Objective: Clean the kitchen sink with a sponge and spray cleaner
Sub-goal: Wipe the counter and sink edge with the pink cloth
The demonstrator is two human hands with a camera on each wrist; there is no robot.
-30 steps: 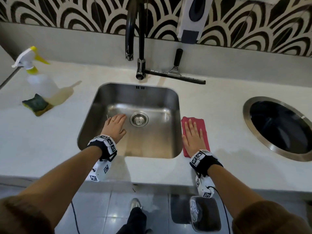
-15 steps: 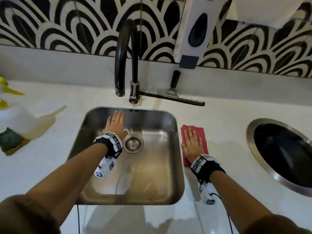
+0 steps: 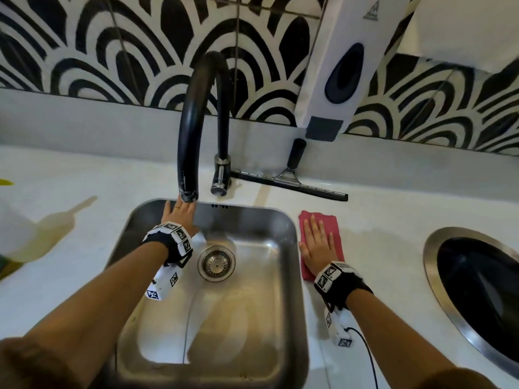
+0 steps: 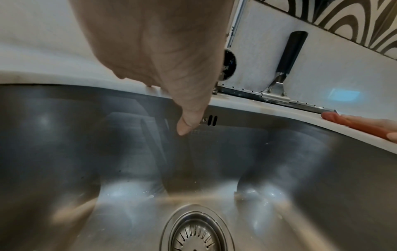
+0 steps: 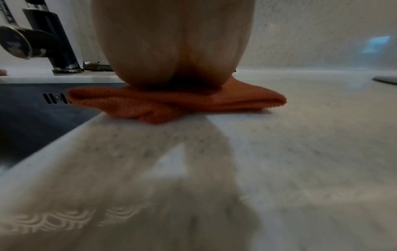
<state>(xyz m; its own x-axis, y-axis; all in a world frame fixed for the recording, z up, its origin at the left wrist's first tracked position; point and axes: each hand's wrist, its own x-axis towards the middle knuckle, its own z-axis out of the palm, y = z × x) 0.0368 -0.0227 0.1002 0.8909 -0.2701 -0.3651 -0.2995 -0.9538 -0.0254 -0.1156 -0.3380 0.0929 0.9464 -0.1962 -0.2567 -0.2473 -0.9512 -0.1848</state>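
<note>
The steel sink (image 3: 261, 327) fills the middle of the head view, its round drain strainer (image 3: 216, 263) near the back. My left hand (image 3: 179, 213) reaches over the sink's back wall with straight fingers, just under the black faucet spout (image 3: 188, 196); it holds nothing. In the left wrist view my left hand (image 4: 182, 125) hangs above the sink (image 4: 279, 169). My right hand (image 3: 318, 241) lies flat on a folded red cloth (image 3: 337, 242) on the counter right of the sink. The spray bottle (image 3: 16, 234) shows only partly at the left edge. The sponge is barely visible.
A black squeegee (image 3: 289, 182) lies behind the sink beside the faucet base (image 3: 222, 175). A white soap dispenser (image 3: 339, 68) hangs on the patterned wall. A round steel-rimmed opening (image 3: 432, 256) is set in the white counter (image 3: 379, 220) at the right.
My left hand has moved from the sink floor beside the drain up to the back wall under the spout. The head has leaned in closer. My right hand has stayed on the cloth.
</note>
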